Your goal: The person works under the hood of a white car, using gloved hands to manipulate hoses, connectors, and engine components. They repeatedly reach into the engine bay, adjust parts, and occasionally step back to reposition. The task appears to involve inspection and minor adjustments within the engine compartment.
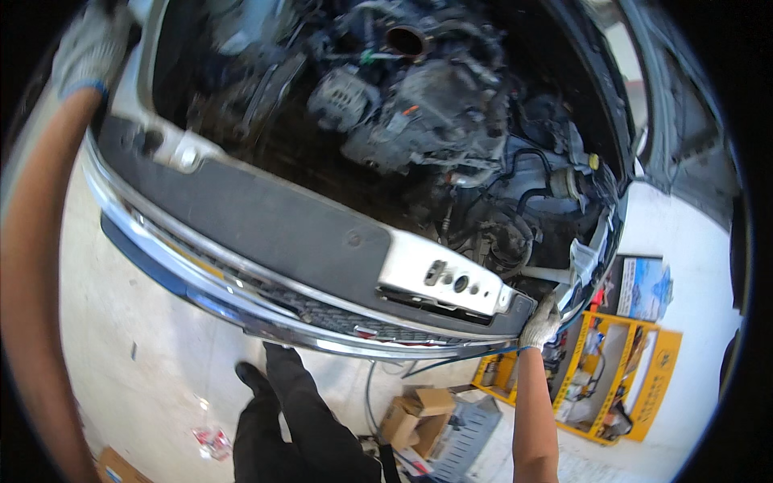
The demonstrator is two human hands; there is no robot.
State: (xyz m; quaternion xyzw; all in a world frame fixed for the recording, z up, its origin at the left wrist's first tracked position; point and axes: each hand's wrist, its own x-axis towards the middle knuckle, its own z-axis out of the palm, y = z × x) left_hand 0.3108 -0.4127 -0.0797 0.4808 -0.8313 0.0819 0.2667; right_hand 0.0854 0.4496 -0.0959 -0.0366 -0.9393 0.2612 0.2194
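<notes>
My right hand [541,324], in a white knit glove, grips the right corner of the front bumper [475,349] at the edge of the engine bay. Far to the left, my left hand [93,47], gloved the same way, rests near the car's left front corner; its fingers are dim and blurred. Between both hands runs the bumper's chrome edge, with a dark grille [322,314] under it. Behind that lie a grey cover panel [266,213] and a white metal crossmember [439,278]. Deeper in the open bay sits a dusty engine [443,105].
A yellow tool cart [600,378] with tools stands beyond my right arm. An open cardboard box [415,414] and a grey slotted panel [471,439] lie on the floor near a cable. Someone's dark-trousered legs [282,410] are below the bumper. A car door [684,105] rises at the right.
</notes>
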